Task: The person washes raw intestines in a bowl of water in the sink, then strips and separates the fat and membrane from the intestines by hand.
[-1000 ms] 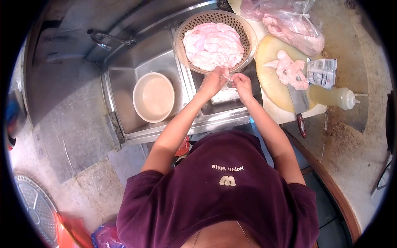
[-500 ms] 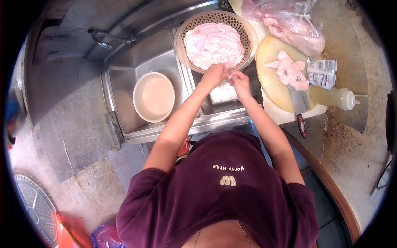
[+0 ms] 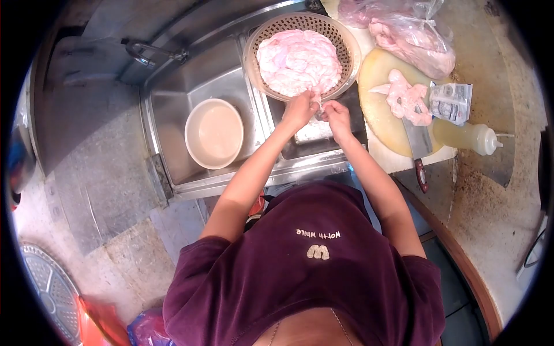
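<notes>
Heaped pale pink meat [image 3: 299, 60] fills the perforated basket [image 3: 351, 46] over the right sink basin. At the basket's near edge, my left hand [image 3: 300, 111] pinches a small strip of the pale meat. Close on its right, my right hand [image 3: 337, 117] has its fingers pressed together at the same strip. A few pale pieces [image 3: 404, 98] lie on the round cutting board [image 3: 381, 130], with a cleaver [image 3: 419, 138] beside them, its handle toward me. The fingertips partly hide the strip.
A beige bowl of cloudy liquid [image 3: 214, 134] stands in the left basin below the faucet [image 3: 151, 53]. Right of the board are a printed packet [image 3: 451, 102] and a squeeze bottle [image 3: 473, 137]. A plastic bag of meat [image 3: 412, 43] lies behind.
Both hands stay by the basket's near edge. My left hand has turned slightly, and the strip between the fingers shows more than half a second ago.
</notes>
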`<action>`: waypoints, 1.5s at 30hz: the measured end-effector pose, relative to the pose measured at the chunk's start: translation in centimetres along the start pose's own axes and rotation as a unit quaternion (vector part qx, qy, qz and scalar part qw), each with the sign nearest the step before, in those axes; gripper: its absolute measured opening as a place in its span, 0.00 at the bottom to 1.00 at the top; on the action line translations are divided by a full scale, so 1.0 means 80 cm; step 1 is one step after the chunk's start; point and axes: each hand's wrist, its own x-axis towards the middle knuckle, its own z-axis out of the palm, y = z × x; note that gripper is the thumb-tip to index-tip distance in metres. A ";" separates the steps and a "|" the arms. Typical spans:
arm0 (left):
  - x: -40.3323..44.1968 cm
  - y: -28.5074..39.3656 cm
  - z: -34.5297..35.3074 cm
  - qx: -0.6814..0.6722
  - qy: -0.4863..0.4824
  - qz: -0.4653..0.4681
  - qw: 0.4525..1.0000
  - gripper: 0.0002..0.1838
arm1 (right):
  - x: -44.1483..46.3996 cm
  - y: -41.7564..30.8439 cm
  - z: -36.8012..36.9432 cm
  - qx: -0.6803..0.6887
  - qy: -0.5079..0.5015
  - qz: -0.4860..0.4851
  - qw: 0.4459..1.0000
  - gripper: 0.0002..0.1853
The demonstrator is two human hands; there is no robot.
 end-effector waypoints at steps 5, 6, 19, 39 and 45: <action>0.003 0.029 -0.009 0.042 -0.020 0.014 0.999 0.18 | 0.004 0.000 -0.001 -0.003 0.013 0.000 1.000 0.07; 0.004 0.023 -0.006 0.030 -0.007 0.023 0.999 0.17 | 0.004 -0.001 -0.002 0.000 0.011 -0.002 1.000 0.07; -0.025 -0.001 -0.008 0.060 -0.139 0.092 0.984 0.11 | -0.001 0.006 -0.018 0.001 -0.007 -0.002 1.000 0.07; -0.019 0.011 -0.023 0.167 -0.073 0.152 0.971 0.14 | 0.002 -0.009 -0.013 0.006 -0.012 -0.043 0.999 0.08; -0.022 0.017 -0.030 0.149 -0.066 0.142 0.976 0.14 | 0.001 -0.017 -0.009 0.000 -0.014 -0.033 0.999 0.08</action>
